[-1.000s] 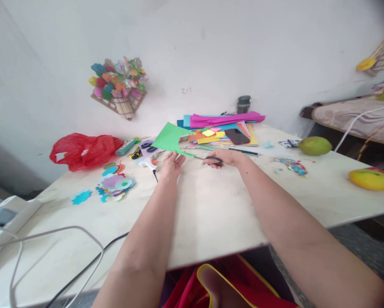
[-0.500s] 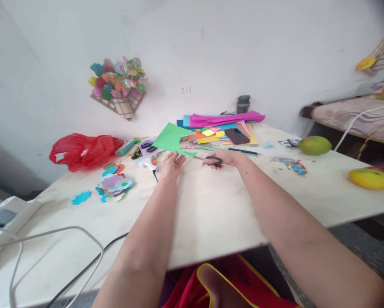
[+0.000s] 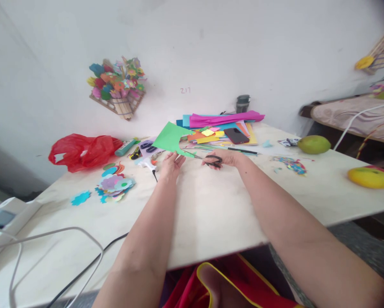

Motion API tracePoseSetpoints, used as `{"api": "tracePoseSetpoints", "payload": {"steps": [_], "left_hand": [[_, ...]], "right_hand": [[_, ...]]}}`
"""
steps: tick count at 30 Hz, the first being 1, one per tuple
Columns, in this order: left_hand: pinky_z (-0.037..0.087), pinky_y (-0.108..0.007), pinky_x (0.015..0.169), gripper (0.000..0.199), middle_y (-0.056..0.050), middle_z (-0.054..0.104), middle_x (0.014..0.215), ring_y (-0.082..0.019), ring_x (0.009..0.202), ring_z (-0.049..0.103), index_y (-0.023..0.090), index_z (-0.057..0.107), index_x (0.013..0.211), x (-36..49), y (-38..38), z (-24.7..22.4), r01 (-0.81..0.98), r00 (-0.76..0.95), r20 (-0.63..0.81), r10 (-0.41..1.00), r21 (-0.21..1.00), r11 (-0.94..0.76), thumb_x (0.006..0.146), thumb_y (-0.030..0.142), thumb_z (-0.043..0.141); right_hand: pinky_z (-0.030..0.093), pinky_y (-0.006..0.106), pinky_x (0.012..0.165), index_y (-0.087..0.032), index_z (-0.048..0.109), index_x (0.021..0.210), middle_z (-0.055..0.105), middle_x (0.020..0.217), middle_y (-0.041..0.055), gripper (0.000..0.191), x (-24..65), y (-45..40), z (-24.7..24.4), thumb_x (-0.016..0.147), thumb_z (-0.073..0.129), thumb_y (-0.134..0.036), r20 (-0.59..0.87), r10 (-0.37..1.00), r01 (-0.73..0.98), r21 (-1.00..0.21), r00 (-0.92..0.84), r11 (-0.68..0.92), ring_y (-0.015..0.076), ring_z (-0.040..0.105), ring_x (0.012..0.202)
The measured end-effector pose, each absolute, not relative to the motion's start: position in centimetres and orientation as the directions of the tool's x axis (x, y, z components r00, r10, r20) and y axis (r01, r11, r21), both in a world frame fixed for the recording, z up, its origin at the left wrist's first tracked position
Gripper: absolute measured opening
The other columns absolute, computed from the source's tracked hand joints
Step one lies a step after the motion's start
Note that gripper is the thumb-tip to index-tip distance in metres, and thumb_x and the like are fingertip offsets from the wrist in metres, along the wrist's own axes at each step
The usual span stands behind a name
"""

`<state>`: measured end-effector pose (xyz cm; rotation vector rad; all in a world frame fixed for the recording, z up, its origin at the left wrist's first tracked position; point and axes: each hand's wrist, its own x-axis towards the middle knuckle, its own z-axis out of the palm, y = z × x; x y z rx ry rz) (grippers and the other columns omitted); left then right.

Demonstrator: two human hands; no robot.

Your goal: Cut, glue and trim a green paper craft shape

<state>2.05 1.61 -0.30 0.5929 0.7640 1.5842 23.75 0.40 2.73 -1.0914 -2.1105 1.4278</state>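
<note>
A sheet of green paper [image 3: 168,137] with a ragged, cut-away right side is held up above the table by my left hand [image 3: 173,164], fingers closed on its lower edge. My right hand [image 3: 222,158] is wrapped round the black handles of a pair of scissors [image 3: 214,161]. The scissors' blades point left and meet the paper's lower right part, close to my left fingertips. Beyond my left hand lies a white glue gun [image 3: 146,164] with a black cord.
On the left are a red plastic bag [image 3: 83,152] and a pile of paper flower cutouts [image 3: 115,184]. Coloured sheets [image 3: 227,117] and a phone [image 3: 236,136] lie at the back. A green mango [image 3: 314,144] and a yellow mango [image 3: 370,177] sit right. Cables [image 3: 83,231] cross the front left.
The scissors' handles have spread a little and the blades look further apart at the paper. Both hands and the green paper stay almost in place.
</note>
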Motion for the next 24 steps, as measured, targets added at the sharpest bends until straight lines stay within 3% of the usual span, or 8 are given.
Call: {"api": "tracePoseSetpoints", "payload": {"steps": [24], "left_hand": [[0.05,-0.035,0.08,0.018,0.002,0.062,0.067,-0.013,0.065,0.064,0.019,0.047,0.067,2.19,1.19,-0.05,-0.608,-0.141,-0.02,0.99,0.791,-0.071,0.072,0.01,0.063]], "right_hand": [[0.03,0.019,0.039,-0.012,0.063,0.089,0.057,0.052,-0.0011,0.04,23.8,0.18,2.96,0.076,0.058,-0.05,-0.143,0.741,0.403,-0.897,-0.656,0.183,0.0069,0.048,0.042]]}}
